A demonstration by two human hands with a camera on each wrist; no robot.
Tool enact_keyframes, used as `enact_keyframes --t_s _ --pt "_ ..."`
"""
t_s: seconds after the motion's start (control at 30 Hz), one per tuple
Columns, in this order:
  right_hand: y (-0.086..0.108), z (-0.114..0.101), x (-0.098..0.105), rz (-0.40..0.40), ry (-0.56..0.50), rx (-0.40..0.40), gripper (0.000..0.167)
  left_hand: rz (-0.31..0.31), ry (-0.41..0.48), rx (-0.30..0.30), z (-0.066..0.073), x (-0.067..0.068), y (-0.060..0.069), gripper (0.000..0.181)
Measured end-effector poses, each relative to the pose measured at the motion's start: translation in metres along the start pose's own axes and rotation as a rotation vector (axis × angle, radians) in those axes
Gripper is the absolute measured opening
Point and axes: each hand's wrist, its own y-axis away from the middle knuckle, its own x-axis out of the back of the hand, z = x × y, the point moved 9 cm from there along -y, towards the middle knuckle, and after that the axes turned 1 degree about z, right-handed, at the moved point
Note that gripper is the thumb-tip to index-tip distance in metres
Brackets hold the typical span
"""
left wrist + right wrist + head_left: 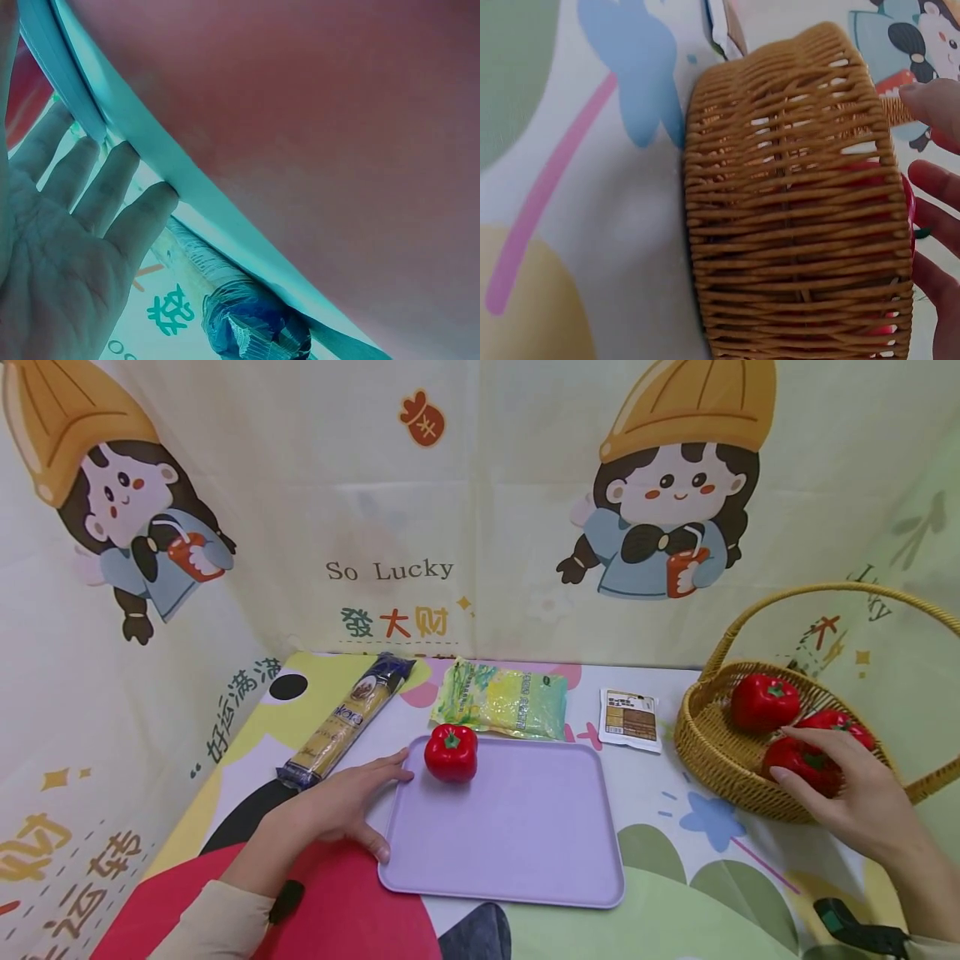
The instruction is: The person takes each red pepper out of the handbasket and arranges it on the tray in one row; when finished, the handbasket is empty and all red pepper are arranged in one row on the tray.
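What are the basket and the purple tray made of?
The basket looks like wicker, maybe imitation, with slightly shiny strands woven in rows. The tray seems plastic: a smooth, matte, evenly colored sheet with a raised rim.

Bare hands (333, 806), beige long sleeves (221, 918), small black device (287, 900) at left cuff, black strap (885, 938) at right wrist

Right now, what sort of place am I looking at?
Probably a staged tabletop setup rather than a working kitchen: cartoon-printed cloth hangs around it, and a lilac tray and wicker basket of red peppers are laid out.
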Motion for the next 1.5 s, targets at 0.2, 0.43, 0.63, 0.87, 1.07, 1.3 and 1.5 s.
enact_keyframes --t_s 0.2,0.43,0.63,0.87,1.07,1.3,1.5 --pt "0.003 0.011 0.001 0.0 0.028 -0.05 0.069 -0.005 0.025 0.017 -0.001 0.0 0.001 0.105" --pt "0.009 0.024 -0.004 -0.044 0.025 -0.145 0.063 -0.004 0.022 0.019 -0.002 -0.001 0.001 0.106" --pt "0.01 0.032 -0.006 -0.115 0.046 -0.22 0.056 -0.005 0.029 0.015 -0.002 -0.002 0.001 0.106" --pt "0.011 0.039 -0.015 -0.258 0.088 -0.303 0.059 -0.009 0.018 0.005 -0.002 -0.003 0.001 0.105" --pt "0.008 0.043 -0.018 -0.336 0.097 -0.323 0.063 -0.009 0.015 0.008 -0.002 -0.002 0.0 0.106" --pt "0.01 0.036 -0.011 -0.23 0.087 -0.306 0.061 -0.005 -0.006 -0.012 0.0 0.0 0.0 0.107" --pt "0.002 0.018 0.001 -0.06 0.04 -0.179 0.063 -0.008 0.005 -0.004 -0.001 -0.002 -0.001 0.107"
